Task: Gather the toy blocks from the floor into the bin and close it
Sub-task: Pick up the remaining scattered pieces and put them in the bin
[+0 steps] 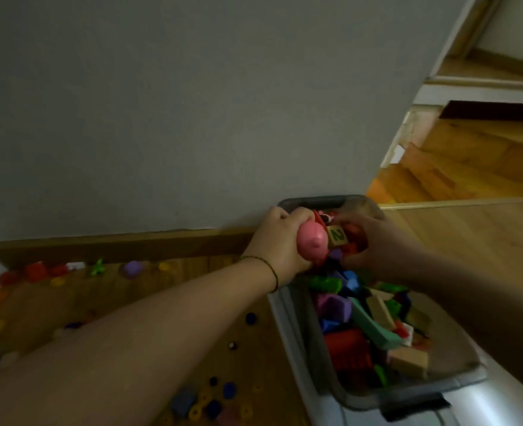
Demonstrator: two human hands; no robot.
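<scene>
**Toy blocks: loading under way, bin open**

**Step in hand.** A handful is being put into the bin. The bin stands on the floor at 4 o'clock of the view, with its far end against the wall.

**Hands.**
- The left hand is wrapped round a pink toy, held over the bin's 12 o'clock end.
- The right hand lies in shadow at 3 o'clock of that toy. Its fingers bend down among the blocks beside a number block; whether it holds anything cannot be told.

**Next move, as judged.** Let the pink toy go onto the heap, then reach back toward 8 to 9 o'clock for the loose pieces. The heap looks high and may want levelling before a lid will sit.

**Count.**
- Bin: 1
- Hands: 2
- Pink toy: 1
- Number block, marked 2: 1
- Blocks in bin: over a dozen, heaped, no exact count possible
- Loose pieces along the skirting board, 9 o'clock: about ten, blurred
- Beads, 7 o'clock: about a dozen, blurred
- Lid: none surely made out
</scene>
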